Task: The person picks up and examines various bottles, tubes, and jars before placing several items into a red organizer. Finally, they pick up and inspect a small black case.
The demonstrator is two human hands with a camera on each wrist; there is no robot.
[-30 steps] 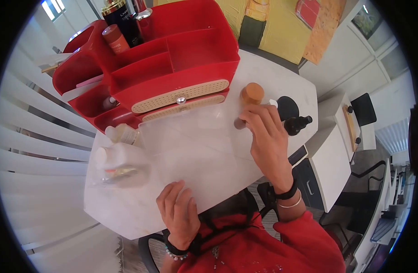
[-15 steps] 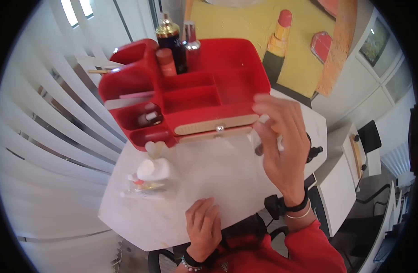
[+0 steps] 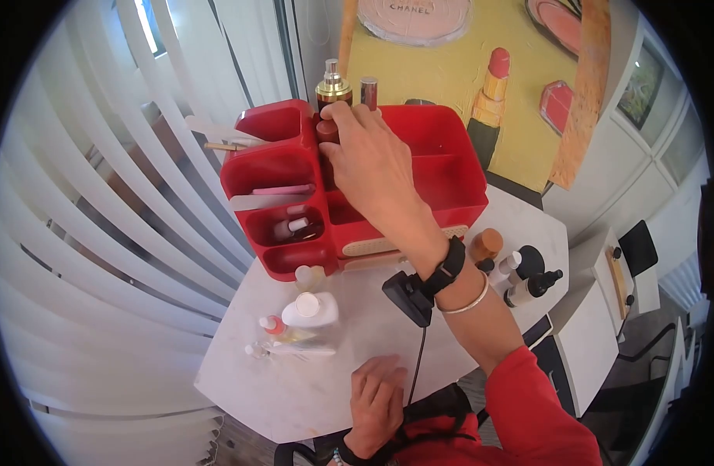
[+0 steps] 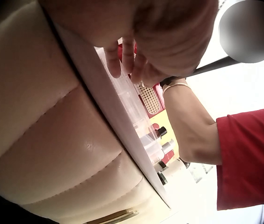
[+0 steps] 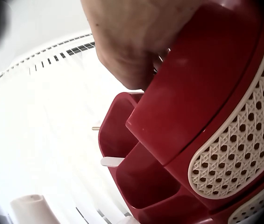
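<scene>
My right hand (image 3: 372,159) reaches down into the red organizer (image 3: 458,186). Its thumb and index finger close around the reddish cap of a small bottle (image 3: 327,130) in the back left section, beside a dark pump bottle (image 3: 333,87) with a gold collar. The lower part of the small bottle is hidden. In the right wrist view, the fingers of the right hand (image 5: 132,51) curl down behind the organizer's red wall (image 5: 192,84). My left hand (image 3: 376,404) rests at the table's front edge, fingers loosely bent and holding nothing.
White bottle (image 3: 310,309), pink-capped bottle (image 3: 273,325) and other small bottles stand at the table's left. On the right are an orange jar (image 3: 487,244), a white-capped bottle (image 3: 505,266) and a black dropper bottle (image 3: 534,288). A clear tray (image 4: 127,93) lies before the organizer.
My right hand has moved from the items on the table's right, across to the left and into the organizer's back section. The head view has shifted; my left hand stays at the front edge.
</scene>
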